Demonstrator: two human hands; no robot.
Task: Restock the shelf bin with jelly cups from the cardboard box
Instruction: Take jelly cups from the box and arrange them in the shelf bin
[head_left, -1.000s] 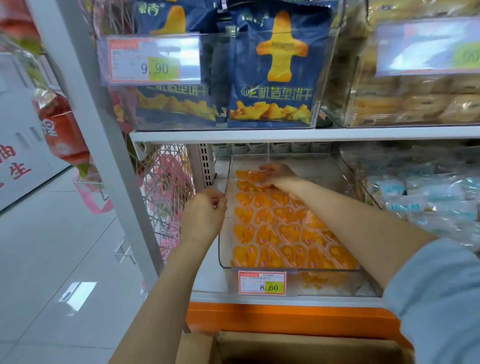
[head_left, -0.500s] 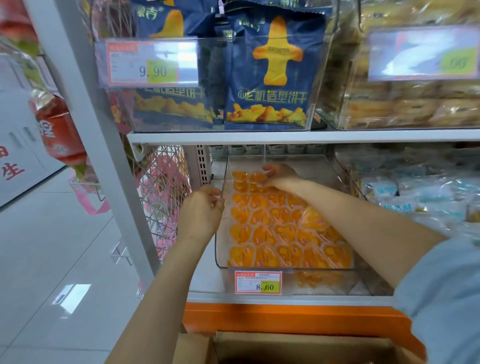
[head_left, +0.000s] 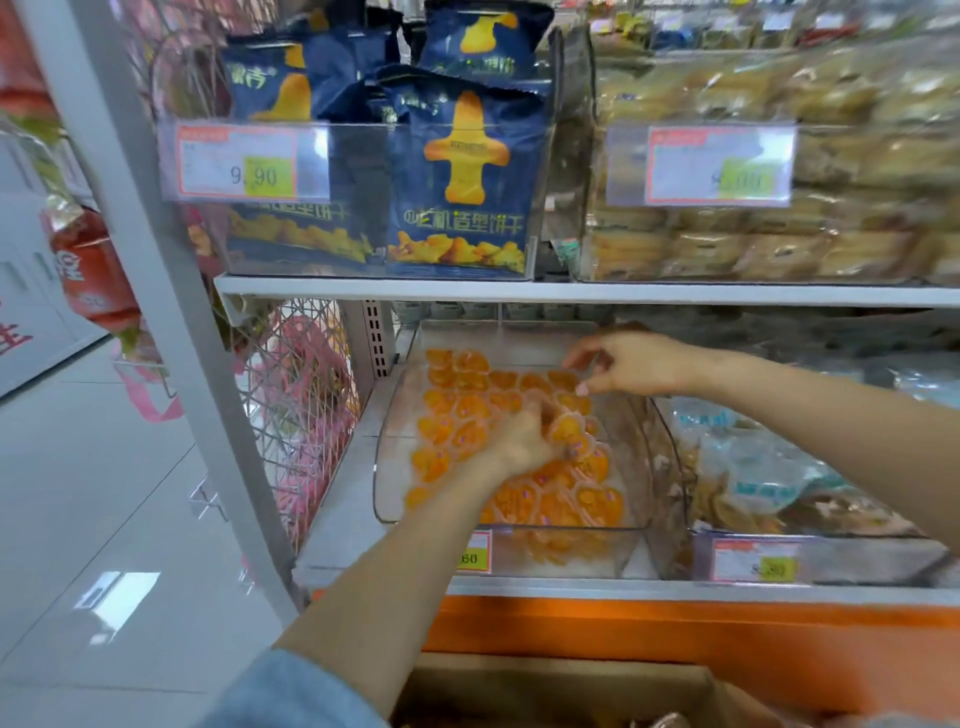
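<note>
A person's left hand (head_left: 524, 444) curls its fingers around jelly cups (head_left: 567, 432) mid-bin in the clear shelf bin (head_left: 393, 470). The right hand (head_left: 636, 364) hovers loose-fingered and empty near its back right corner. Best pressed flat into the rows. The cardboard box (head_left: 561, 686) waits below.

Left arm extended forward; left hand (head_left: 524, 441) blurred, fingers curled down. Right arm in from right; right hand (head_left: 636, 364) farther, fingers loosely spread.
</note>
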